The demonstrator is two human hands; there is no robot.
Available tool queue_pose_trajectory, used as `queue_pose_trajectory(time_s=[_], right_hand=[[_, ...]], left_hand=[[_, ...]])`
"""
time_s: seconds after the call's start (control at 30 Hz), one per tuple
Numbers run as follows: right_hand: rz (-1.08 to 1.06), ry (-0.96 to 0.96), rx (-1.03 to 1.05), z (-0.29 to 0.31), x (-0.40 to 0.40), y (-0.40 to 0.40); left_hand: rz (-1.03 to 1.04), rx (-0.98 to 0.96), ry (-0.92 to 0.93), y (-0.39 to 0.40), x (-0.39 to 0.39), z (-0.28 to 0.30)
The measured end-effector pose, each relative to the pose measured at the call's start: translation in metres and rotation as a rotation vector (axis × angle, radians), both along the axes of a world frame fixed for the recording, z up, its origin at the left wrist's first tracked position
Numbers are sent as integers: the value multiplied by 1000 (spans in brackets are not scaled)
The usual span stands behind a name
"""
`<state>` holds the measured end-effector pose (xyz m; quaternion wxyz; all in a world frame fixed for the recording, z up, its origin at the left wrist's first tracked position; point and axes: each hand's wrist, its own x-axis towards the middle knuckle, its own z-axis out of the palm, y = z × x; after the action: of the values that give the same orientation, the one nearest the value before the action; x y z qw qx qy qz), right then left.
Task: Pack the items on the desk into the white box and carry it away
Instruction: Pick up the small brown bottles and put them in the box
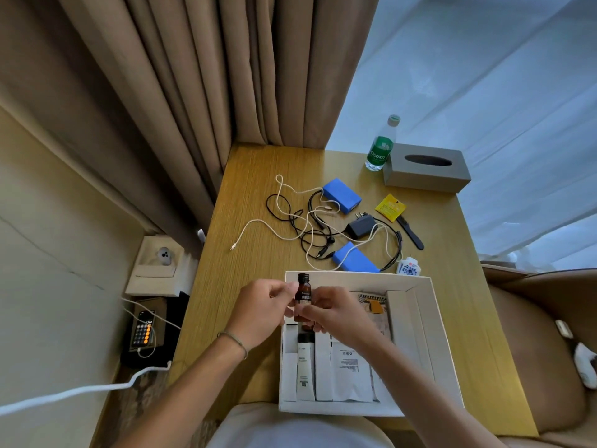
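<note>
We saw soft daylight through the sheer curtain far right of the grip, mild sheen on the desk beyond it, dim left wall, faint shadows, bowed wide-angle edges, slight overall softness.

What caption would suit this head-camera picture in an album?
Both hands, left and right, hold a small brown bottle over the open white box; cables remain on the desk.

Two blue packs, two bottles, one charger, one tissue box, one white box.
</note>
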<state>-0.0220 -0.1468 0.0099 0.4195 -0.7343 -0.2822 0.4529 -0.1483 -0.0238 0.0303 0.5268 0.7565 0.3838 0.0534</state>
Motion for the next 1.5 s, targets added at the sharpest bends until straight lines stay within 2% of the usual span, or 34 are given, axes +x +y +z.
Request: queue_pose_trajectory(time_s=[0.13,0.3,0.57,0.77,1.03,1.3,1.5], right_hand=[[-63,-6,-133,-22,4,-2],[-53,-151,-359,-57,10,5],[84,-404,-487,-81,4,21],[132,-508,-432,-76,2,18],[-66,-583,-169,-9,40,-13],[-263,-446,-68,46,132,-45],[-366,-301,-115,15,209,-70]], left_hand=[[45,97,12,7,-5,-2],[54,222,37,16,-14,0],[39,260,84,11,-15,2],[4,297,93,3,-3,4],[-47,325,48,-4,44,7],[-123,355,24,-22,118,16],[-220,364,66,-35,160,9]])
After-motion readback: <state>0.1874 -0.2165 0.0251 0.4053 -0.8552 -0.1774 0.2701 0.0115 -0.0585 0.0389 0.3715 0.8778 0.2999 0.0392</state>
